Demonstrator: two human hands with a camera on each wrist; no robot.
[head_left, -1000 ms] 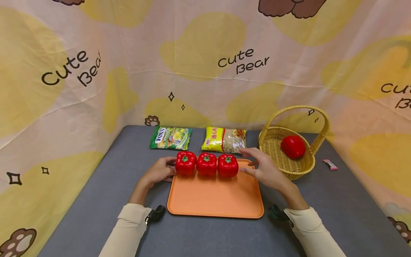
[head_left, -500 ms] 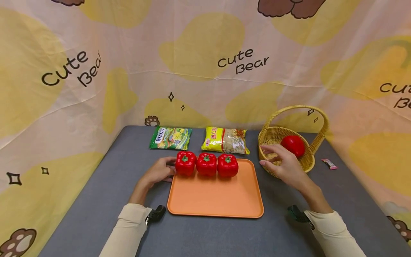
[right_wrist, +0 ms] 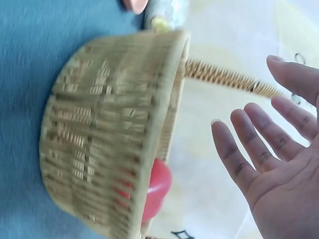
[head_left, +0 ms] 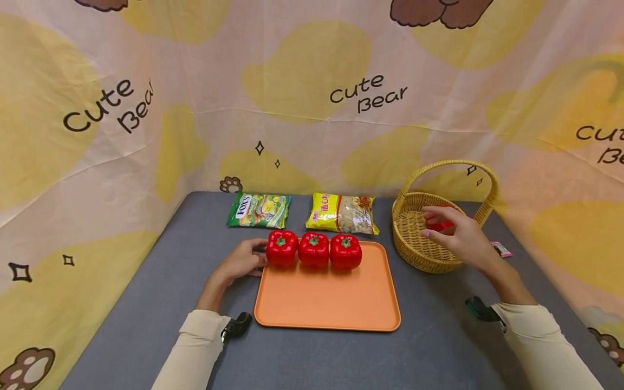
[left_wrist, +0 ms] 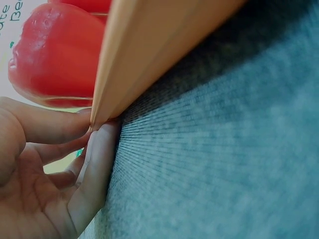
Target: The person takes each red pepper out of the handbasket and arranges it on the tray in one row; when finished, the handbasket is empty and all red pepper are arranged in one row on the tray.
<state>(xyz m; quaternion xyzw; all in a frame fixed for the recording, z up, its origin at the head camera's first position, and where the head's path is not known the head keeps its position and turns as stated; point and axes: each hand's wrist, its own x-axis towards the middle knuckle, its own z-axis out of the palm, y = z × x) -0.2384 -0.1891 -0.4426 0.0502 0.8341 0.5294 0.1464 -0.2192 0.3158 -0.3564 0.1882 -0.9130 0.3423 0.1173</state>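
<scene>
Three red bell peppers (head_left: 314, 249) stand in a row along the far edge of the orange tray (head_left: 327, 303). At the tray's far left corner, my left hand (head_left: 241, 259) pinches the rim between thumb and fingers, beside the leftmost pepper (head_left: 281, 248). The left wrist view shows the thumb (left_wrist: 55, 124) on the rim and a finger beneath it. Over the right side of the wicker basket (head_left: 424, 265), my right hand (head_left: 465, 238) hovers with spread fingers and holds nothing. Another red pepper (right_wrist: 158, 189) lies inside the basket, mostly hidden by that hand in the head view.
Behind the tray lie a green candy bag (head_left: 260, 210) and a yellow pasta bag (head_left: 342, 213). A small pink wrapped candy (head_left: 501, 249) is right of the basket. The basket's tall handle (head_left: 450, 162) arches over it. A printed cloth hangs behind the grey table (head_left: 312, 355).
My right hand has moved right, from beside the rightmost pepper on the tray to above the basket. The left hand has kept its place at the tray's corner.
</scene>
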